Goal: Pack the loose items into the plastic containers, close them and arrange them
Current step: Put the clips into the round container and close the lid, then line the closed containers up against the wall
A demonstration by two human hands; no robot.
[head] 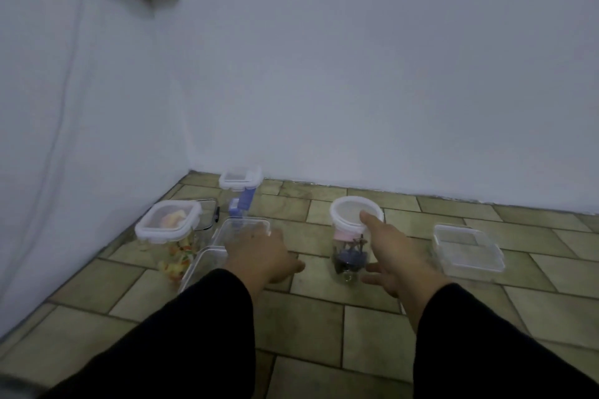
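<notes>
Tan floor (pixel 324 317): it is made of tiles. All the boxes sit on it, close to the white wall (pixel 356 74).
Open box (pixel 207 256): it is clear, has no lid on and sits left of the middle. It looks bare inside, so I think it needs filling and shutting.
Flat clear piece (pixel 466 249): it lies far to the right, well apart from the open box. It may be a lid or a low box; I cannot tell.
Square box (pixel 168 220): it is on the far left with its lid on and bright bits inside. It looks done.
Round jar (pixel 351 256): it is in the middle, with a white lid on and dark bits inside. It looks packed.
Far box (pixel 240 176): it is by the wall with its lid on, and something purple shows under the lid.
Left hand (pixel 259 253): it is spread wide over the open box, thumb out, and holds nothing I can see.
Right hand (pixel 392 249): it is wide open just beside the round jar. One finger is up by the lid and the thumb is low. It is not holding the jar yet.
Small dark stick (pixel 217 212): it lies loose near the square box and may need packing.
</notes>
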